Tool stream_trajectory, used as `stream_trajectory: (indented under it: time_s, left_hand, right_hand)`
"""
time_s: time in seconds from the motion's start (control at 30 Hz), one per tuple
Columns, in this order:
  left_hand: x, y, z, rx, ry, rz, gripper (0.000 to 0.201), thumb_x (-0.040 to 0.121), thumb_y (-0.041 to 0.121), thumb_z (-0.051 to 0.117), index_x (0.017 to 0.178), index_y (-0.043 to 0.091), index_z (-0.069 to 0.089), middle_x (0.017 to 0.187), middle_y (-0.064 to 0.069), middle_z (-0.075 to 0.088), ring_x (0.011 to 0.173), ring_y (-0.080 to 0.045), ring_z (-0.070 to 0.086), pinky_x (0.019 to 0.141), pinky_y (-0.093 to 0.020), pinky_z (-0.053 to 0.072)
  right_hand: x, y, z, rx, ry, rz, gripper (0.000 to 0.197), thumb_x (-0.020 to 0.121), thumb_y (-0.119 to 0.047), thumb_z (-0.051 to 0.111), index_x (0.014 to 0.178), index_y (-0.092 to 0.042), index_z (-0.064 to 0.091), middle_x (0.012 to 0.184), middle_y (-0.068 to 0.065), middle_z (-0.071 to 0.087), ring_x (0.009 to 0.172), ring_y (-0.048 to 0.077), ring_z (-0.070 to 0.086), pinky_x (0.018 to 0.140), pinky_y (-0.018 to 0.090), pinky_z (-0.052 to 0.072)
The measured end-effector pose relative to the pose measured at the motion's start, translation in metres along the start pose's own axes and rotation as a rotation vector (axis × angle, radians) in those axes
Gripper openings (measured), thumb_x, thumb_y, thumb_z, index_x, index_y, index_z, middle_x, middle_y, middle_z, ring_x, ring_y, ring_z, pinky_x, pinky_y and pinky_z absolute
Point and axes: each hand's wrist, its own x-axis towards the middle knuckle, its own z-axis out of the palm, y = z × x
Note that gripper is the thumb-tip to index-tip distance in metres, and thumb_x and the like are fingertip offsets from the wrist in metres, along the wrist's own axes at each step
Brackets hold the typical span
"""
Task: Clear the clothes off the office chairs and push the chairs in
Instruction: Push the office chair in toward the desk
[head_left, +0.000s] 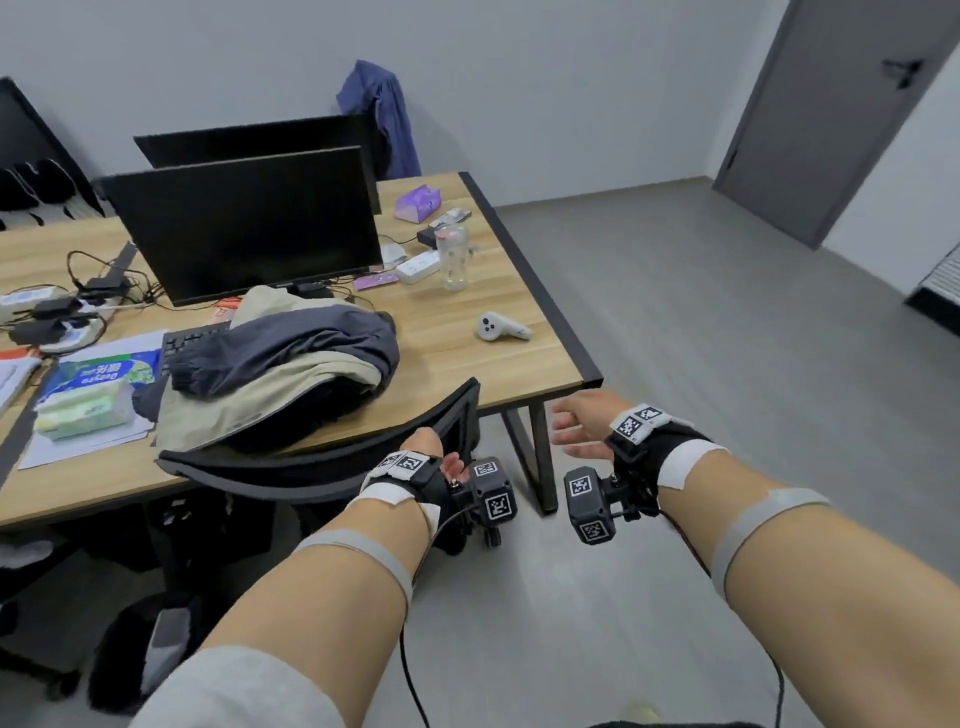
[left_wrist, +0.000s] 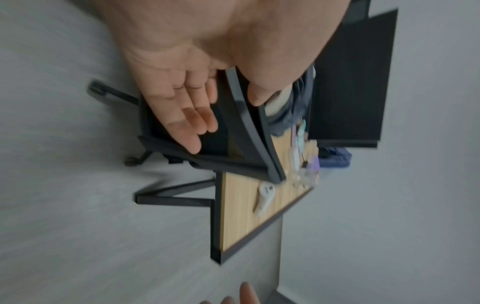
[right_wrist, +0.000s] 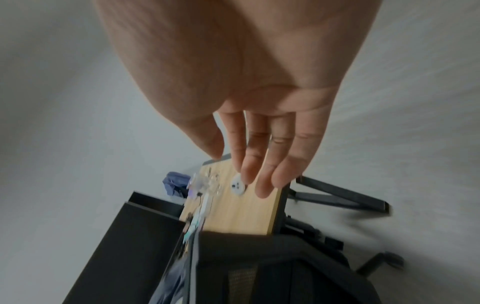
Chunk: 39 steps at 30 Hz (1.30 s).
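A black mesh office chair (head_left: 311, 467) stands tucked against the wooden desk (head_left: 467, 358). My left hand (head_left: 428, 444) rests on the right end of its top rim. In the left wrist view its straight fingers (left_wrist: 182, 115) lie flat on the mesh back (left_wrist: 249, 131), with the thumb over the rim. My right hand (head_left: 576, 426) hangs free beside the desk corner, its fingers (right_wrist: 259, 164) relaxed and holding nothing. A pile of clothes (head_left: 291, 358), a dark grey jacket on a beige garment, lies on the desk. A blue garment (head_left: 382, 114) hangs over a far chair behind the monitors.
Two monitors (head_left: 249, 223), a keyboard (head_left: 192, 340), cables, a tissue pack (head_left: 83, 410), a clear bottle (head_left: 453, 257) and a white controller (head_left: 501, 327) share the desk. A black desk leg (head_left: 535, 457) stands by the chair. Grey floor spreads right toward a door (head_left: 841, 104).
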Motion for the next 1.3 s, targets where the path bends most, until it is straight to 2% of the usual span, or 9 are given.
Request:
stream_trajectory:
  time_s: [0.1, 0.2, 0.27, 0.37, 0.5, 0.7, 0.9, 1.13, 1.3]
  left_hand:
    - [-0.003, 0.002, 0.083, 0.071, -0.101, 0.045, 0.030, 0.106, 0.024, 0.038, 0.085, 0.006, 0.050, 0.079, -0.008, 0.052, 0.065, -0.020, 0.050, 0.057, -0.033, 0.047]
    - [-0.010, 0.010, 0.175, 0.103, -0.167, 0.099, 0.026, 0.104, 0.026, 0.041, 0.091, 0.007, 0.054, 0.075, -0.006, 0.056, 0.063, -0.020, 0.052, 0.062, -0.034, 0.051]
    - [-0.015, 0.014, 0.232, 0.115, -0.213, 0.125, 0.027, 0.104, 0.025, 0.041, 0.086, 0.009, 0.054, 0.075, -0.005, 0.054, 0.064, -0.019, 0.051, 0.062, -0.032, 0.049]
    - [-0.022, 0.025, 0.312, 0.111, -0.284, 0.182, 0.035, 0.105, 0.024, 0.038, 0.072, 0.015, 0.047, 0.070, -0.001, 0.047, 0.060, -0.015, 0.044, 0.059, -0.027, 0.041]
    - [-0.020, 0.042, 0.395, 0.119, -0.321, 0.227, 0.029, 0.105, 0.022, 0.039, 0.079, 0.014, 0.049, 0.073, -0.001, 0.052, 0.064, -0.015, 0.049, 0.061, -0.028, 0.044]
    - [0.011, 0.086, 0.492, 0.112, -0.372, 0.268, 0.025, 0.102, 0.017, 0.043, 0.080, 0.014, 0.053, 0.075, 0.000, 0.054, 0.065, -0.013, 0.050, 0.060, -0.027, 0.045]
    - [0.095, 0.159, 0.585, 0.038, -0.333, 0.306, 0.024, 0.101, 0.013, 0.044, 0.078, 0.013, 0.053, 0.074, 0.000, 0.053, 0.063, -0.012, 0.049, 0.059, -0.025, 0.044]
    - [0.187, 0.267, 0.700, -0.045, -0.288, 0.308, 0.024, 0.100, 0.013, 0.043, 0.078, 0.013, 0.053, 0.072, 0.000, 0.053, 0.063, -0.014, 0.050, 0.059, -0.026, 0.045]
    - [0.233, 0.332, 0.758, -0.011, -0.232, 0.338, 0.021, 0.098, 0.012, 0.047, 0.078, 0.013, 0.054, 0.070, 0.000, 0.054, 0.062, -0.013, 0.052, 0.058, -0.028, 0.047]
  right_hand:
    - [0.003, 0.003, -0.076, 0.067, 0.080, -0.036, 0.006, 0.100, -0.014, 0.051, 0.103, -0.011, 0.055, 0.072, 0.005, 0.060, 0.061, 0.020, 0.063, 0.060, 0.029, 0.051]
    - [0.009, 0.005, -0.160, 0.104, 0.148, -0.083, 0.029, 0.098, -0.014, 0.054, 0.127, -0.009, 0.052, 0.078, 0.007, 0.058, 0.062, 0.022, 0.062, 0.059, 0.028, 0.049]
    - [0.012, 0.004, -0.218, 0.113, 0.184, -0.100, 0.040, 0.098, -0.014, 0.053, 0.138, -0.007, 0.046, 0.080, 0.007, 0.058, 0.060, 0.021, 0.061, 0.056, 0.027, 0.047]
    - [0.020, -0.008, -0.300, 0.123, 0.260, -0.137, 0.045, 0.099, -0.016, 0.053, 0.142, -0.007, 0.044, 0.080, 0.005, 0.059, 0.053, 0.017, 0.061, 0.053, 0.025, 0.047]
    - [0.032, -0.033, -0.380, 0.087, 0.302, -0.204, 0.039, 0.099, -0.016, 0.052, 0.136, -0.005, 0.049, 0.081, 0.004, 0.060, 0.057, 0.017, 0.061, 0.054, 0.024, 0.047]
    - [0.089, -0.087, -0.445, 0.040, 0.269, -0.277, 0.034, 0.099, -0.016, 0.052, 0.131, -0.004, 0.053, 0.083, 0.005, 0.061, 0.059, 0.017, 0.063, 0.054, 0.023, 0.050]
    - [0.191, -0.170, -0.497, -0.063, 0.243, -0.328, 0.010, 0.099, -0.014, 0.050, 0.101, -0.010, 0.059, 0.080, 0.005, 0.061, 0.060, 0.016, 0.063, 0.056, 0.022, 0.050]
    - [0.311, -0.295, -0.576, -0.095, 0.212, -0.335, 0.011, 0.099, -0.011, 0.050, 0.106, -0.008, 0.058, 0.076, 0.005, 0.058, 0.060, 0.018, 0.061, 0.056, 0.024, 0.048]
    - [0.393, -0.357, -0.617, -0.050, 0.168, -0.331, 0.011, 0.099, -0.009, 0.048, 0.104, -0.008, 0.057, 0.076, 0.006, 0.057, 0.060, 0.019, 0.060, 0.056, 0.025, 0.048]
